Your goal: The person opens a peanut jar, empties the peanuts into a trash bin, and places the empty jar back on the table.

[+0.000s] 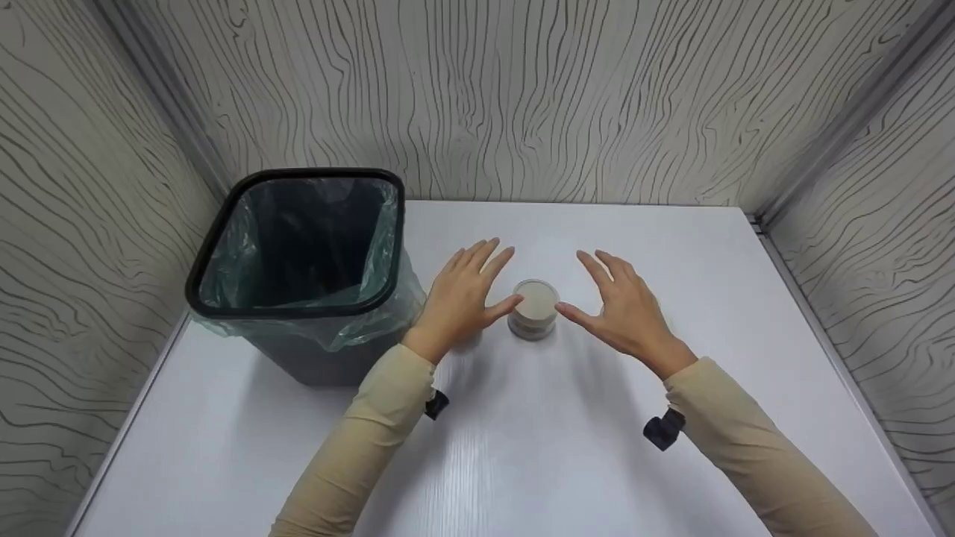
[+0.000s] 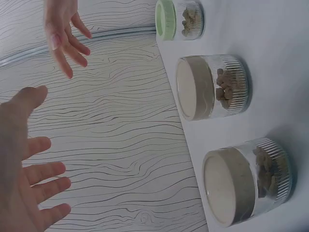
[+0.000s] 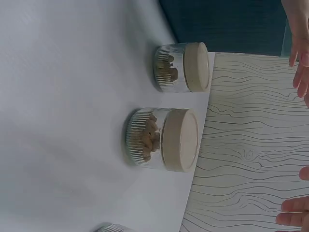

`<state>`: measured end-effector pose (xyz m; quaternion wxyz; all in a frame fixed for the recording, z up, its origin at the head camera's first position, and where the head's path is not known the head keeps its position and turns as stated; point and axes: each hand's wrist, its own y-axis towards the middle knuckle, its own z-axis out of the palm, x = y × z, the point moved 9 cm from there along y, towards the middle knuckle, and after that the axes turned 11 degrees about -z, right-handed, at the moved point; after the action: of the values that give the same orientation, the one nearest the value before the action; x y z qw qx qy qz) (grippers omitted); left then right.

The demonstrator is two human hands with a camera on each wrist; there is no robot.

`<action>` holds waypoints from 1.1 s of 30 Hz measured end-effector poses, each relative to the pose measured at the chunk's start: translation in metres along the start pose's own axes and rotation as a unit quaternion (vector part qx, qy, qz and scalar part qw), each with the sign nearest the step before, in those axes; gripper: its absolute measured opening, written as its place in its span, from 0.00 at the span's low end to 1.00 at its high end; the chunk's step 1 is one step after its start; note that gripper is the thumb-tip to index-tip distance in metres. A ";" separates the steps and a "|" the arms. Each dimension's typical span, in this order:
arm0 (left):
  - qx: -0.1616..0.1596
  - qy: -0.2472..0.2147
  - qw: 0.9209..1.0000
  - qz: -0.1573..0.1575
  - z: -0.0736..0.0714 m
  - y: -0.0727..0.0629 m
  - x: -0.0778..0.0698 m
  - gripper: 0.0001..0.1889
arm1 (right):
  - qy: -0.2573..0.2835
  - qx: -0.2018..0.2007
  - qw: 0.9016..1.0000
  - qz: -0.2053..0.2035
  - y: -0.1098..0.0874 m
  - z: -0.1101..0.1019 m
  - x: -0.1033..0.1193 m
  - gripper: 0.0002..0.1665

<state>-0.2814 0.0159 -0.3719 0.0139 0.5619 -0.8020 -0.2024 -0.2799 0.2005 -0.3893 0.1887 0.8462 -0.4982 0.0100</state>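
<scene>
1. The left hand (image 1: 466,294) is raised above the table (image 1: 522,462), its fingers extended and thumb apart from them, gripping nothing.
2. The right hand (image 1: 627,313) mirrors it on the right, fingers and thumb likewise apart, clear of the jars.
3. Between the two hands, as the head view shows, the middle jar (image 1: 536,302) stands upright on the table, its beige lid on; through its ribbed clear wall, brown lumpy pieces show.
4. To its left, partly hidden below the left hand in the head view, stands the left jar (image 2: 248,181), also beige-lidded and holding brown pieces.
5. On the right stands the green-lidded jar (image 2: 181,20), with similar contents; the three form a spaced row.
6. Farther left is a dark trash bin (image 1: 295,312) with a translucent green liner (image 1: 365,328) folded over its rim.
7. Wood-grain-patterned panels (image 1: 522,97) rise behind the table's far edge.
</scene>
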 end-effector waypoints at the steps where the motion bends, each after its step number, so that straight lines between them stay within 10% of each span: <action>1: -0.008 0.002 1.000 0.002 0.001 -0.001 0.000 0.33 | 0.003 -0.002 1.000 -0.001 -0.001 0.001 0.001 0.50; 18: -0.034 0.001 0.999 -0.029 0.032 -0.009 0.022 0.24 | 0.063 -0.054 0.996 -0.017 -0.014 0.027 0.017 0.34; 25: -0.104 -0.001 0.995 0.013 0.040 -0.016 0.028 0.24 | 0.084 -0.067 0.994 -0.016 -0.019 0.034 0.021 0.29; 33: 0.003 -0.016 0.999 -0.047 0.063 -0.018 0.047 0.27 | 0.087 -0.066 0.994 -0.006 -0.023 0.046 0.020 0.27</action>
<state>-0.2984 -0.0119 -0.4453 -0.0104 0.5960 -0.7752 -0.2093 -0.2582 0.1780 -0.4350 0.2869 0.8310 -0.4740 0.0496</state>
